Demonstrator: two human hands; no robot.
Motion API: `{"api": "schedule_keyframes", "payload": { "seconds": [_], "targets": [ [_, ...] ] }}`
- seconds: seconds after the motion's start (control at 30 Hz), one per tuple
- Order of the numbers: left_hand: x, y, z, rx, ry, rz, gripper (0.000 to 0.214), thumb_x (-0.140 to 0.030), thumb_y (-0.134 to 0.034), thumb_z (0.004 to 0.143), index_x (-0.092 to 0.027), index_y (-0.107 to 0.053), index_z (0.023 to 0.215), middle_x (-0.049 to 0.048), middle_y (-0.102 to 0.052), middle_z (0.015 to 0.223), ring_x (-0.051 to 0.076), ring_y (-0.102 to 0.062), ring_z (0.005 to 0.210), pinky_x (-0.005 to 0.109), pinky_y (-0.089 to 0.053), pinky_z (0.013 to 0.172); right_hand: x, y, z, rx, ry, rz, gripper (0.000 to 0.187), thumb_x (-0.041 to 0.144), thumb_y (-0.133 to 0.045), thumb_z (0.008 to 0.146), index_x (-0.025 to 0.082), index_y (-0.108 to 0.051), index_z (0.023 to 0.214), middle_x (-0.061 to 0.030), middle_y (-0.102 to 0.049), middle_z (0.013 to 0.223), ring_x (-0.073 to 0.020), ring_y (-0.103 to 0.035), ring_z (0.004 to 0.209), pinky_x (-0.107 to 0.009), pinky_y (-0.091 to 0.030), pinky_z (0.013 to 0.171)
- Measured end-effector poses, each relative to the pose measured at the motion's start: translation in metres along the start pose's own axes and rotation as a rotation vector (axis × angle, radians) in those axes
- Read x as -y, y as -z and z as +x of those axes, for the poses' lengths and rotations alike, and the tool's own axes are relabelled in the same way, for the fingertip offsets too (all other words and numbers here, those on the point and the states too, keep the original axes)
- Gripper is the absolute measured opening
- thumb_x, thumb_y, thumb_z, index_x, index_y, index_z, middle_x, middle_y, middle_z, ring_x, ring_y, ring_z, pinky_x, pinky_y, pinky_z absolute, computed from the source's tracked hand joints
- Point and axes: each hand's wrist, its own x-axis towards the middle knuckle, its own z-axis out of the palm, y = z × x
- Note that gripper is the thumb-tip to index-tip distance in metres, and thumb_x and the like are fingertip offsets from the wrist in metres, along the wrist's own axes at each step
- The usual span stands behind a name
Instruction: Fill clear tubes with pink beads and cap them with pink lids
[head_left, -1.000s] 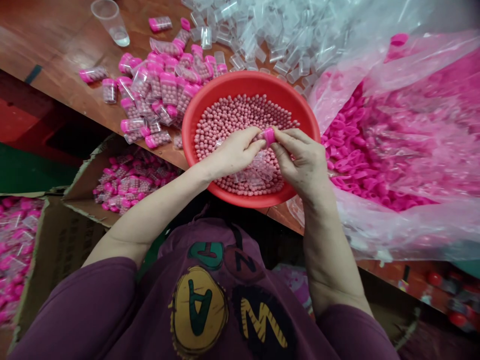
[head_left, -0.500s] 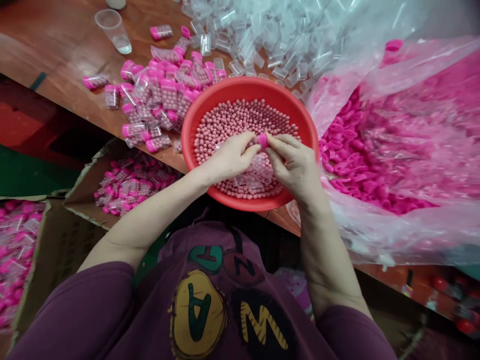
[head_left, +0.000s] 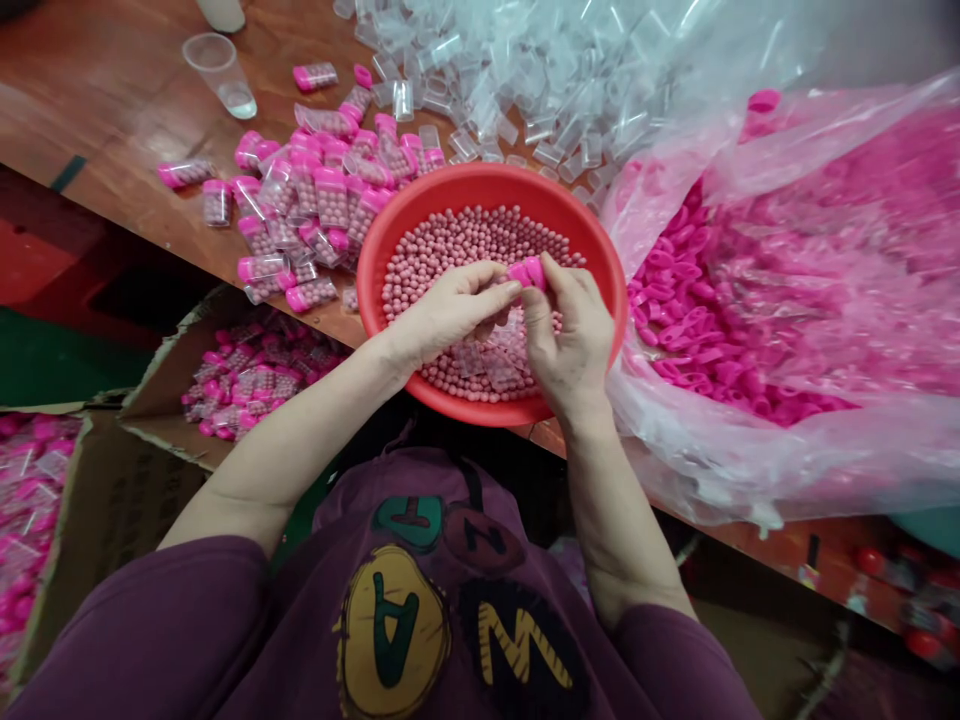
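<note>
Over the red basin (head_left: 375, 290), my two hands meet at a bright pink cap (head_left: 531, 270). My left hand (head_left: 457, 305) is closed around a small clear bottle, mostly hidden by the fingers, its capped end pointing right. Thumb and fingers of my right hand (head_left: 574, 325) pinch the pink cap from the right. Whether the cap is fully seated I cannot tell. Beneath the hands lie many small pink beads (head_left: 480, 230), with several clear empty bottles (head_left: 487, 365) resting on them.
Left of the basin is a pile of capped, bead-filled bottles (head_left: 330, 195). Clear empty bottles (head_left: 480, 90) heap behind it. A plastic bag (head_left: 697, 475) of pink caps (head_left: 697, 340) lies right. A cardboard box (head_left: 161, 385) with filled bottles stands below the table edge. A plastic cup (head_left: 221, 75) stands far left.
My right hand has shifted slightly left and its fingers have turned around the cap. More pink now shows between the hands. The whole view has shifted slightly.
</note>
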Motion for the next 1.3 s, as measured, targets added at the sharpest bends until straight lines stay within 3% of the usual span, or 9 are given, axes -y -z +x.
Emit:
{"api": "schedule_keyframes", "payload": {
  "seconds": [0.07, 0.17, 0.37, 0.53, 0.77, 0.97, 1.1, 1.2, 1.3],
  "targets": [
    [0.003, 0.000, 0.002, -0.045, -0.048, 0.015, 0.023, -0.010, -0.068, 0.113, -0.016, -0.069, 0.091, -0.0035, -0.064, 0.075, 0.007, -0.059, 0.064, 0.017, -0.047, 0.063, 0.005, 0.001, -0.003, 0.104, 0.071, -0.146, 0.060, 0.054, -0.062, 0.115, 0.024, -0.057, 0.167, -0.0195, -0.070, 0.153, -0.0405, -0.069, 0.144, -0.069, -0.058, 0.126],
    [0.009, 0.000, 0.006, -0.055, -0.122, 0.035, 0.019, -0.013, -0.072, 0.112, -0.015, -0.071, 0.093, -0.0019, -0.069, 0.081, 0.009, -0.066, 0.075, 0.019, -0.053, 0.074, 0.008, -0.002, -0.003, 0.175, 0.080, -0.351, 0.086, 0.050, -0.077, 0.103, 0.017, -0.043, 0.175, -0.0250, -0.063, 0.160, -0.0484, -0.062, 0.149, -0.078, -0.051, 0.129],
    [0.020, 0.002, 0.011, -0.066, -0.179, 0.071, 0.021, -0.014, -0.074, 0.110, -0.016, -0.071, 0.090, -0.0030, -0.065, 0.079, 0.010, -0.060, 0.072, 0.021, -0.048, 0.069, 0.009, -0.013, 0.011, 0.199, 0.026, -0.447, 0.063, 0.027, -0.075, 0.096, 0.016, -0.054, 0.154, -0.0213, -0.068, 0.138, -0.0433, -0.067, 0.130, -0.071, -0.059, 0.117],
    [0.024, -0.001, 0.018, -0.129, -0.214, 0.043, 0.016, -0.012, -0.081, 0.107, -0.017, -0.071, 0.096, -0.0028, -0.072, 0.087, 0.010, -0.066, 0.079, 0.021, -0.053, 0.077, 0.013, -0.018, 0.017, 0.145, 0.088, -0.410, 0.062, 0.022, -0.070, 0.097, 0.013, -0.051, 0.156, -0.0218, -0.068, 0.141, -0.0393, -0.067, 0.130, -0.064, -0.061, 0.117],
    [0.013, -0.008, 0.015, -0.203, -0.054, -0.028, 0.022, -0.003, -0.072, 0.110, -0.015, -0.070, 0.092, -0.0036, -0.069, 0.080, 0.009, -0.062, 0.074, 0.020, -0.050, 0.071, 0.004, -0.015, 0.024, 0.218, 0.071, -0.495, 0.052, 0.031, -0.072, 0.098, 0.014, -0.063, 0.147, -0.0214, -0.074, 0.129, -0.0435, -0.071, 0.123, -0.071, -0.061, 0.116],
    [0.010, -0.011, 0.017, -0.241, 0.003, 0.042, 0.028, -0.012, -0.075, 0.112, -0.017, -0.065, 0.087, -0.0033, -0.065, 0.078, 0.010, -0.060, 0.074, 0.022, -0.048, 0.071, 0.001, -0.016, 0.032, 0.292, 0.021, -0.421, 0.039, 0.041, -0.074, 0.100, 0.021, -0.071, 0.133, -0.0206, -0.076, 0.123, -0.0460, -0.072, 0.125, -0.072, -0.059, 0.120],
    [-0.002, -0.015, 0.016, -0.275, -0.020, 0.084, 0.027, -0.022, -0.071, 0.117, -0.020, -0.062, 0.092, -0.0015, -0.065, 0.081, 0.012, -0.060, 0.077, 0.025, -0.051, 0.072, 0.001, -0.017, 0.046, 0.345, -0.036, -0.259, 0.057, 0.050, -0.084, 0.099, 0.022, -0.068, 0.146, -0.0193, -0.076, 0.142, -0.0461, -0.070, 0.139, -0.071, -0.056, 0.127],
    [-0.029, 0.014, 0.019, -0.336, -0.121, 0.139, 0.016, -0.020, -0.067, 0.118, -0.021, -0.063, 0.103, -0.0008, -0.066, 0.084, 0.012, -0.057, 0.073, 0.030, -0.050, 0.068, -0.016, 0.001, 0.060, 0.329, -0.117, -0.040, 0.081, 0.057, -0.094, 0.093, 0.027, -0.062, 0.161, -0.0158, -0.073, 0.155, -0.0389, -0.074, 0.134, -0.059, -0.063, 0.119],
    [-0.057, 0.085, 0.038, -0.451, -0.422, 0.358, 0.015, -0.011, -0.055, 0.118, -0.020, -0.067, 0.118, 0.0027, -0.071, 0.102, 0.010, -0.060, 0.088, 0.031, -0.055, 0.082, -0.039, 0.027, 0.063, 0.223, -0.212, -0.009, 0.054, 0.056, -0.085, 0.103, 0.025, -0.074, 0.146, -0.0144, -0.080, 0.137, -0.0315, -0.077, 0.113, -0.052, -0.065, 0.109]
  ]
}}
